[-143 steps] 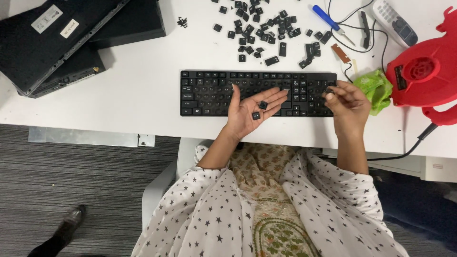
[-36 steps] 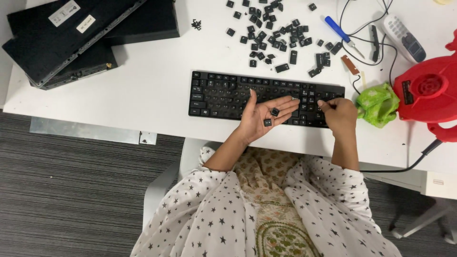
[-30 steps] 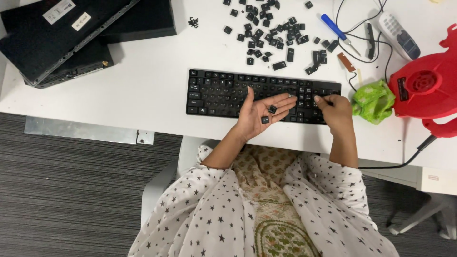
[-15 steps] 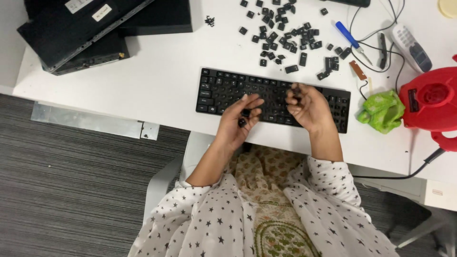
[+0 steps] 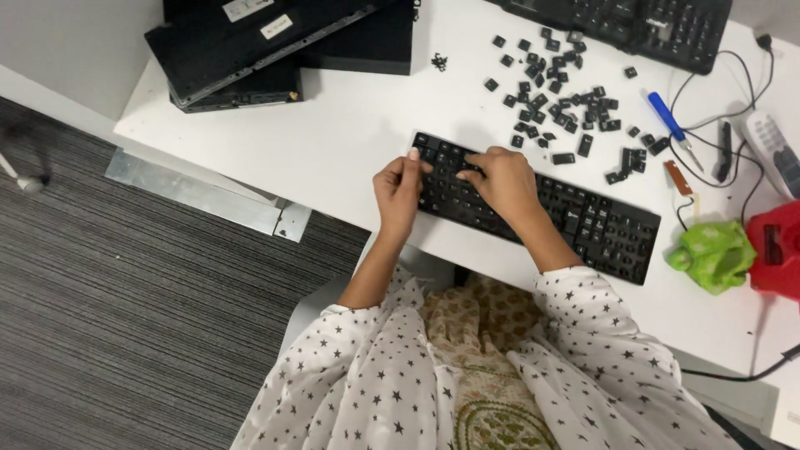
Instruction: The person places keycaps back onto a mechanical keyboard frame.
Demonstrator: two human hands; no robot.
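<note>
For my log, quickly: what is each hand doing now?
Left hand: curled at the keyboard left end; contents cannot be told.
Right hand: fingers down on the keys.

**Surfaces at the desk**

Keyboard [image 5: 583, 218]: matt black plastic, keys with a faint sheen. Loose keycaps [image 5: 560, 83]: the same dull black plastic. Table [image 5: 358, 142]: smooth white laminate, low gloss. Green cloth [image 5: 712, 254]: soft, crumpled fabric. Red device [image 5: 779, 250]: glossy plastic. Stacked black cases [image 5: 250, 50]: matt, smooth. Floor [image 5: 125, 317]: ribbed grey carpet, rough. Sleeves [image 5: 350, 375]: thin printed cloth.
</note>
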